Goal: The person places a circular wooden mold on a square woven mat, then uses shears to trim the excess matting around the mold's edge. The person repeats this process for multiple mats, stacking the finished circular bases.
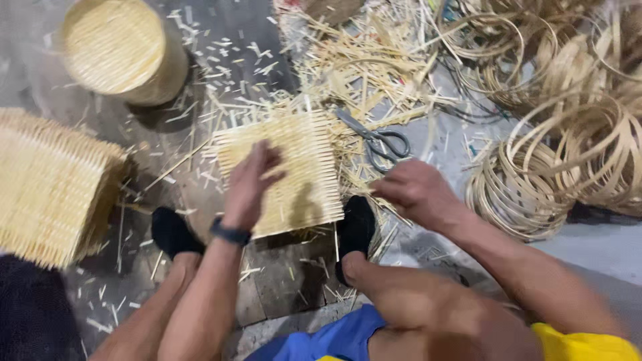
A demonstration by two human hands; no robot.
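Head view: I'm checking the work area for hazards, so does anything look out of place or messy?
Yes. Steel scissors lie open on the floor among loose pale bamboo offcuts, which are strewn around the square woven bamboo mat. The left hand rests on that mat.

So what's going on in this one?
A person seated low on the floor is working on a square woven bamboo mat. The left hand presses on the mat's near left part; the right hand is at its right edge, among loose strips. Scissors lie just beyond the mat. A stack of finished mats sits on the left, a round woven basket further off, and coiled bamboo hoops on the right.
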